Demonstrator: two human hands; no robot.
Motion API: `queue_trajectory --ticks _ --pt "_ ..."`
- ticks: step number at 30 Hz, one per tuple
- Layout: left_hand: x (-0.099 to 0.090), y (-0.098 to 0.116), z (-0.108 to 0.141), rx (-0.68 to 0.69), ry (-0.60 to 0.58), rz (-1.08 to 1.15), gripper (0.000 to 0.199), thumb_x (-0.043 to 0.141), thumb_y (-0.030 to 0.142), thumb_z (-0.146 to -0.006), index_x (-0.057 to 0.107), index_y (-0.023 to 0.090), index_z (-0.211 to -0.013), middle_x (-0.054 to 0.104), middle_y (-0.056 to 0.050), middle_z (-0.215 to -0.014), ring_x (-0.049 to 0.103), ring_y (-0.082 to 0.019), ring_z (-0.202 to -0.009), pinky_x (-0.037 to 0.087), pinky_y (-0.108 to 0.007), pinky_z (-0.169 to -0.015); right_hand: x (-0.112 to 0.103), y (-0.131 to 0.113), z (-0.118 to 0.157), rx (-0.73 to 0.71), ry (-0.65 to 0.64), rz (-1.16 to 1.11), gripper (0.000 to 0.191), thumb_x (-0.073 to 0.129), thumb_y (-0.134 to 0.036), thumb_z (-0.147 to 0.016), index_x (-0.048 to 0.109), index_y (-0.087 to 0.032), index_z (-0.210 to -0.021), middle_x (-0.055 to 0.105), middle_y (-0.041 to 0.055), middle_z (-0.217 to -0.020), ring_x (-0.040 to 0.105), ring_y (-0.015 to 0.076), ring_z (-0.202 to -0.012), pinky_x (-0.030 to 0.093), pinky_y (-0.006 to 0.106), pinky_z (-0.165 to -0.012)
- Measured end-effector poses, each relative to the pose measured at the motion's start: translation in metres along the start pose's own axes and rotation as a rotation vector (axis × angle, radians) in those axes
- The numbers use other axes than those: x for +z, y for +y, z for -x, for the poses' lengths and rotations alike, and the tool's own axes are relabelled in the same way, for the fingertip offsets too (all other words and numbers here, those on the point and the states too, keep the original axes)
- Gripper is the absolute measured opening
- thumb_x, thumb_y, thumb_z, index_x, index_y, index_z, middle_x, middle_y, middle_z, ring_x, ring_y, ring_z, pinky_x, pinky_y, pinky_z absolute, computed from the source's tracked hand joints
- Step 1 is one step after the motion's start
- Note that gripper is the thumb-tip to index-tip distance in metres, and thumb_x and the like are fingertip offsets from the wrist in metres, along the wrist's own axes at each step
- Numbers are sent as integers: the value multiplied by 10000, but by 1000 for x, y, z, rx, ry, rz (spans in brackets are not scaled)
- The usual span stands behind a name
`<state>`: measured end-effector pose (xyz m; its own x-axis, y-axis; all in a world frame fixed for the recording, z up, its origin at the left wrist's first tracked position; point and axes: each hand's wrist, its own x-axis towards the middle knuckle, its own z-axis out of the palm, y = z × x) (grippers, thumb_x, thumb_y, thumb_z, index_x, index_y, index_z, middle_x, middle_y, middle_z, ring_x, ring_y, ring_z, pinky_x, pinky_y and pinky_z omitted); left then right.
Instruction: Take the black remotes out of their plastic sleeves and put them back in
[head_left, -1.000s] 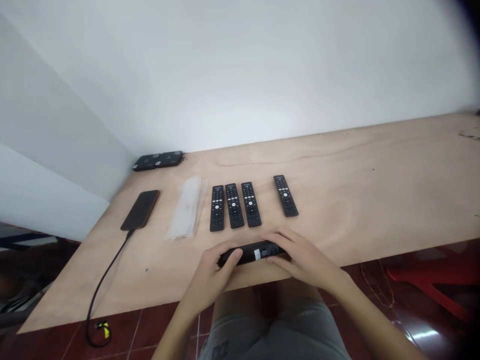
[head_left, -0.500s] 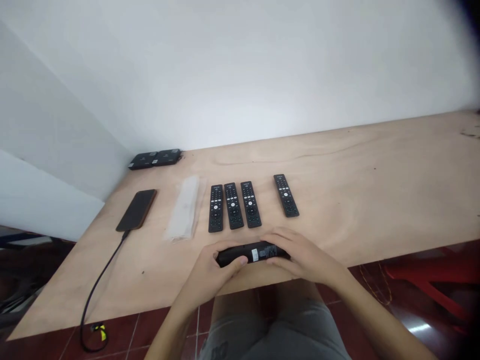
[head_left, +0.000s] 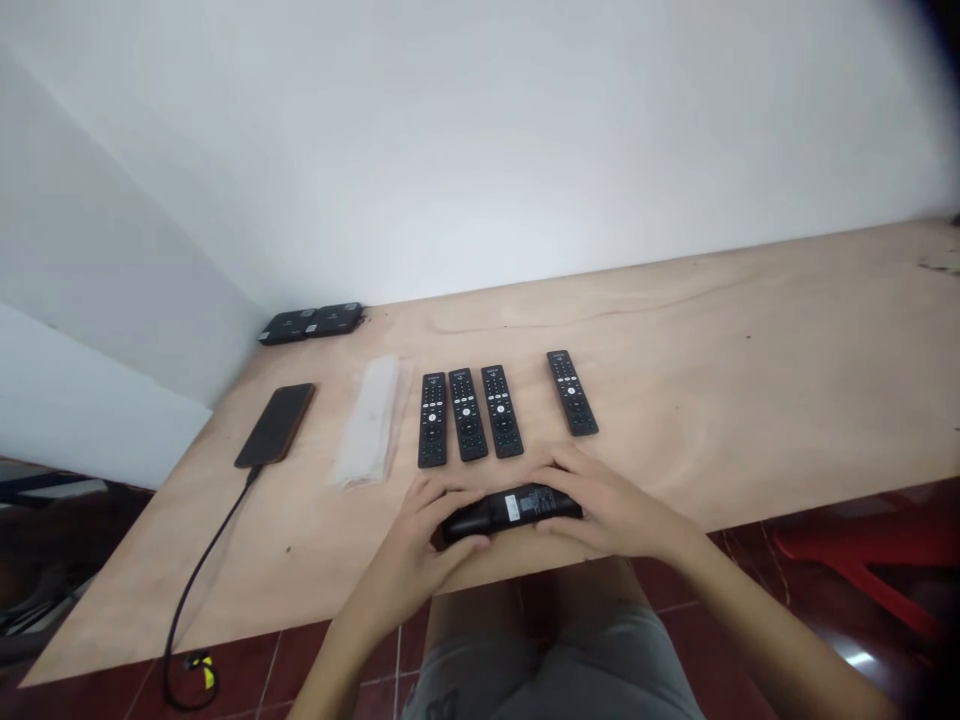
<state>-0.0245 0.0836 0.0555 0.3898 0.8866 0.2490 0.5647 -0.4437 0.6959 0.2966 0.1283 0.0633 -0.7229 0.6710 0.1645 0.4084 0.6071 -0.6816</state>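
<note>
Left hand (head_left: 414, 545) shifts along a black remote control (head_left: 517, 514), its thumb no longer lying across the near face as it did a moment ago. The remote lies crosswise at the front edge of a plywood table (head_left: 712, 400), a white label (head_left: 512, 508) showing on its face. Both hands hold it from either end. The left fingers (head_left: 442, 492) curl over the far side of its left end, covering the tip. The right hand (head_left: 615, 510) cups the other end, its fingers (head_left: 566, 468) arched over the top and closed on the casing. Just beyond stand three remote controls (head_left: 465, 415) side by side, with a fourth remote control (head_left: 572, 393) set apart to the right. To the left lie a clear plastic sleeve (head_left: 367, 420) and a smartphone (head_left: 275, 425) with a black charging cable (head_left: 202, 590) running over the table edge. Two flat black devices (head_left: 311, 323) sit against the wall.
</note>
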Motion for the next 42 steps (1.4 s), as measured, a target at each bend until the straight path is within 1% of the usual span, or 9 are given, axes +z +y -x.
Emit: queue_trajectory --ticks 5,7,10,13,17,25,30,36,42 --pt "-12 -7 9 -51 8 117 364 844 313 -990 772 320 -1347 756 -85 -1309 740 -279 -1210 641 -453 -1048 2 3 2 27 47 9 472 740 -329 -1066 644 -312 -1528 629 105 -1358 593 324 -1284 566 515 -1114" --pt "-16 -10 14 -77 43 137 427 857 305 -971 751 321 -1384 754 -83 -1324 752 -274 -1197 650 -444 -1046 3 3 2 34 44 -1 449 734 -305 -1062 653 -309 -1504 622 102 -1357 582 326 -1295 560 514 -1122" --pt "-21 -11 20 -70 83 126 486 847 278 -961 732 323 -1430 736 -92 -1349 743 -279 -1217 653 -444 -1045 3 1 2 48 35 -35 416 730 -295 -1063 660 -308 -1473 613 98 -1354 579 321 -1294 559 501 -1119" --pt "-22 -11 22 -45 88 125 448 807 222 -957 753 309 -1394 731 -98 -1305 736 -278 -1206 662 -426 -1005 3 0 3 62 29 -63 433 714 -306 -1081 637 -317 -1506 606 98 -1362 583 316 -1293 557 498 -1122" --pt "-20 -10 23 -55 156 122 469 799 176 -918 764 299 -1369 738 -105 -1331 731 -299 -1251 648 -453 -1062 2 0 4 61 27 -98 489 707 -297 -1088 597 -339 -1563 604 102 -1412 586 320 -1331 549 500 -1154" --pt "-21 -3 17 -35 80 158 505 775 149 -907 752 306 -1386 738 -108 -1317 741 -295 -1222 645 -480 -1062 3 0 4 52 33 -109 515 718 -311 -1084 593 -357 -1582 617 97 -1444 593 323 -1359 546 499 -1177" --pt "-21 -5 18 -40 68 153 524 782 158 -899 756 323 -1395 736 -107 -1328 753 -298 -1211 657 -482 -1048 3 0 3 47 28 -112 454 726 -332 -1082 635 -340 -1526 623 101 -1432 591 330 -1346 557 505 -1155" --pt "-21 -5 19 -20 67 118 552 794 155 -899 750 358 -1411 734 -89 -1336 758 -284 -1214 660 -457 -1036 1 -1 2 51 13 -115 430 727 -298 -1077 644 -334 -1497 617 97 -1422 585 322 -1339 541 495 -1162" --pt "-19 -5 16 -14 86 83 533 834 193 -894 764 339 -1402 774 -88 -1289 783 -289 -1157 681 -450 -988 3 0 2 41 35 -108 445 730 -325 -1073 645 -336 -1510 633 96 -1420 599 325 -1333 546 502 -1158"
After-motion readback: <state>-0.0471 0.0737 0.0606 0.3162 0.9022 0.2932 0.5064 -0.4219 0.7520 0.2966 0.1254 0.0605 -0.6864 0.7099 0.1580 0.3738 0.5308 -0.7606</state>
